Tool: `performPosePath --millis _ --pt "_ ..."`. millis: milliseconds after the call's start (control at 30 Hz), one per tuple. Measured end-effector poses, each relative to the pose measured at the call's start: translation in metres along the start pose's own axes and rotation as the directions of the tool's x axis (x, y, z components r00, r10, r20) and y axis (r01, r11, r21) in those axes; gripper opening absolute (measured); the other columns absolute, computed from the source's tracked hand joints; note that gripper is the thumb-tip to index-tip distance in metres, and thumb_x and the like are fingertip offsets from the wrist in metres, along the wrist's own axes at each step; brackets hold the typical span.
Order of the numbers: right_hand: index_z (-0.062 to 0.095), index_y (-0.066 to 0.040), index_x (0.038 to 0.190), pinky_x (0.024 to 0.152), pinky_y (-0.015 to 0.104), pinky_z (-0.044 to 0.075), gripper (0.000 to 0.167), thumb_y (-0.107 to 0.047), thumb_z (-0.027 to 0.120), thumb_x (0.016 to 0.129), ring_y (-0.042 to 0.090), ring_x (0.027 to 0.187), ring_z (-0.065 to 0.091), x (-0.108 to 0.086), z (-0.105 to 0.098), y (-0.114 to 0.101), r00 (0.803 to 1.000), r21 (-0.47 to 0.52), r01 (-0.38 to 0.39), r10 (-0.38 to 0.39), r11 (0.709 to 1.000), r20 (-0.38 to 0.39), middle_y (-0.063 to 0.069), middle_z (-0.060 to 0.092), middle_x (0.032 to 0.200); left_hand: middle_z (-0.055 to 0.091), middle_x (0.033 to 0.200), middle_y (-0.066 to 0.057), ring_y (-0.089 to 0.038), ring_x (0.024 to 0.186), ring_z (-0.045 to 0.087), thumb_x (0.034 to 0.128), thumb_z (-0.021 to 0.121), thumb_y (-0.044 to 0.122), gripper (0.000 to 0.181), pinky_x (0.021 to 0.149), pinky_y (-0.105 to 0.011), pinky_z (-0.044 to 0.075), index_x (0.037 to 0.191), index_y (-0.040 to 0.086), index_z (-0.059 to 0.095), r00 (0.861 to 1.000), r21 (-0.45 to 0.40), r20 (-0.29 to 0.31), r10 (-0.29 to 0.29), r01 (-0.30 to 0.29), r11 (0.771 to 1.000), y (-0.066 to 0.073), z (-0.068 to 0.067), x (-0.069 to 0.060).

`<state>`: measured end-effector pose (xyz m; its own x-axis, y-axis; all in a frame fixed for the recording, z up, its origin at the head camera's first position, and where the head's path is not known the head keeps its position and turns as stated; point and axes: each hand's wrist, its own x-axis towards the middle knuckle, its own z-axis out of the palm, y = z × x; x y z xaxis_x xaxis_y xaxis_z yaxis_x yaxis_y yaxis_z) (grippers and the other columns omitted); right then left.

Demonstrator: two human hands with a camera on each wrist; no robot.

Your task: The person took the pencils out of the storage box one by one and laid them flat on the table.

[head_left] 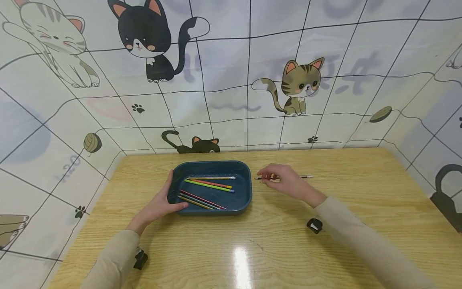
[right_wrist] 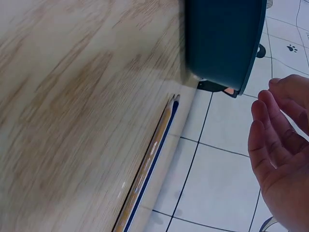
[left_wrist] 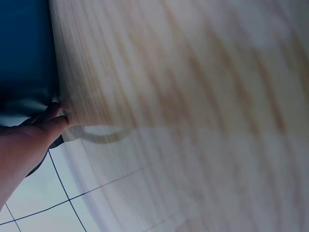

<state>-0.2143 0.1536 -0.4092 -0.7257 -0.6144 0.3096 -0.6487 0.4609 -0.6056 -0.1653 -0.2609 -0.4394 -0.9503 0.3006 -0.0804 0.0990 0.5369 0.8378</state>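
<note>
A dark blue rectangular tray (head_left: 215, 212) holds several coloured pencils (head_left: 209, 185). My left hand (head_left: 160, 204) grips its left end, the thumb over the near rim and the fingers along the outer wall. In the left wrist view, my left fingertips (left_wrist: 57, 118) are at the tray's edge (left_wrist: 29, 58). My right hand (head_left: 283, 180) hovers just right of the tray, its fingers loosely bent and nothing visible between them. Beneath it, partly hidden in the head view, pencils (head_left: 308, 176) lie on the table; the right wrist view shows a yellowish pencil (right_wrist: 153, 150) beside a blue one (right_wrist: 150, 166).
The wooden table (head_left: 274, 249) reaches a wall covering (head_left: 231, 88) printed with cats and grid lines. A small black object (head_left: 315, 225) lies by the right forearm, and another black object (head_left: 140, 259) by the left sleeve.
</note>
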Motion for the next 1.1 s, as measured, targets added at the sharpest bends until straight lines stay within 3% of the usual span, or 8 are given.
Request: performPosePath --millis 233,633,833,1100 --pt "0.07 -0.003 0.109 0.07 0.03 0.051 0.022 0.001 0.067 0.087 0.012 0.081 0.06 0.009 0.005 -0.011 0.999 0.046 0.027 -0.026 0.999 -0.036 0.003 0.068 0.09 -0.007 0.159 -0.02 -0.044 0.142 0.0 0.0776 0.081 0.023 0.12 0.109 -0.063 0.01 0.155 0.016 -0.01 1.0 -0.002 -0.003 -0.012 0.012 1.0 0.001 -0.001 0.0" --pt "0.069 -0.001 0.107 0.071 0.035 0.053 0.021 0.001 0.07 0.086 0.014 0.083 0.061 0.023 0.021 -0.024 0.998 0.099 0.046 -0.041 0.994 -0.047 0.006 0.068 0.094 -0.009 0.159 -0.019 -0.043 0.142 -0.002 0.0802 0.079 0.028 0.118 0.109 -0.063 0.009 0.155 0.014 -0.011 1.0 0.004 -0.002 -0.012 0.012 1.0 -0.001 -0.001 0.004" --pt "0.068 0.0 0.109 0.074 0.039 0.053 0.023 0.0 0.069 0.087 0.014 0.085 0.061 0.029 0.032 -0.03 0.998 0.121 0.071 -0.07 0.99 -0.012 0.011 0.068 0.096 -0.008 0.159 -0.02 -0.045 0.142 0.001 0.0795 0.08 0.031 0.12 0.108 -0.063 0.01 0.155 0.016 -0.012 1.0 0.016 -0.006 -0.022 0.022 1.0 -0.002 0.0 0.001" --pt "0.066 0.003 0.112 0.075 0.031 0.052 0.026 -0.001 0.069 0.087 0.017 0.087 0.062 0.038 0.046 -0.041 0.995 0.132 0.088 -0.094 0.987 0.043 0.012 0.066 0.1 -0.008 0.159 -0.02 -0.044 0.142 0.0 0.0798 0.08 0.031 0.119 0.108 -0.063 0.011 0.155 0.015 -0.012 0.999 0.001 -0.003 -0.033 0.033 0.999 -0.003 0.002 0.001"
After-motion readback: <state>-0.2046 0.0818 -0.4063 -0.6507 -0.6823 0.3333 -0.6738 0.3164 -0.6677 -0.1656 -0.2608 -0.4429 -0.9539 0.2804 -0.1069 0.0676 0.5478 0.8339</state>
